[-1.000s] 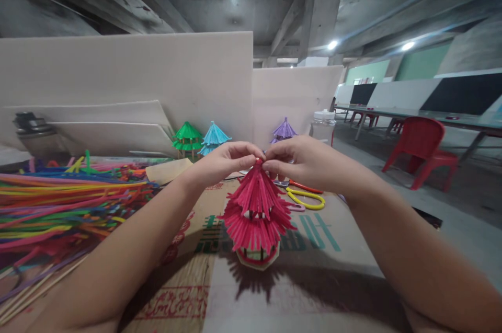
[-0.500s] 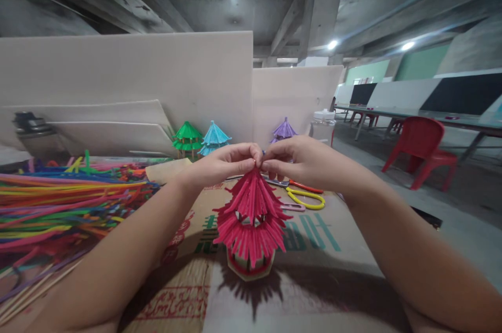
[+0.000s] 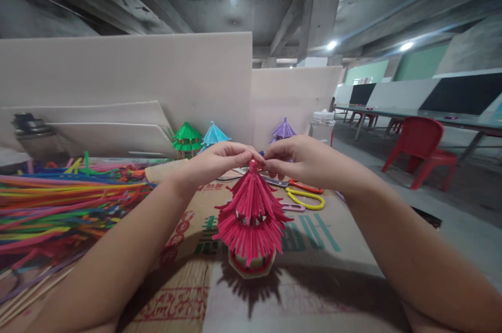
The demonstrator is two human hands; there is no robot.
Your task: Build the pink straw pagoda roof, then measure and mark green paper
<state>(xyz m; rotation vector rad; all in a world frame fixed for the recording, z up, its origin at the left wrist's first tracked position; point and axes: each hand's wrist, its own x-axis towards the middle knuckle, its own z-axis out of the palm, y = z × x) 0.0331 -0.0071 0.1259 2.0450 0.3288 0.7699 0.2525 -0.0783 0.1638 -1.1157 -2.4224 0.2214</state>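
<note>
A red two-tiered pagoda model (image 3: 253,218) stands upright on the cardboard (image 3: 314,296), in front of me. Its pointed top ends in a small red knob. My left hand (image 3: 225,161) has its thumb and fingers closed at the left of this tip. From the right, my right hand (image 3: 298,161) reaches to the same tip, its fingers bent and pressed together. Whatever lies between the fingertips of either hand is too small to make out.
Colourful pipe cleaners (image 3: 70,207) and thin sticks (image 3: 35,296) lie at the left. Behind are green (image 3: 187,139), blue (image 3: 214,134) and purple (image 3: 284,130) pagodas and a lidded jar (image 3: 323,126). Yellow-handled scissors (image 3: 306,198) lie right of the red model.
The fingers of my left hand have shifted slightly off the tip, so the red knob now shows. The red pagoda has turned or tilted a little.
</note>
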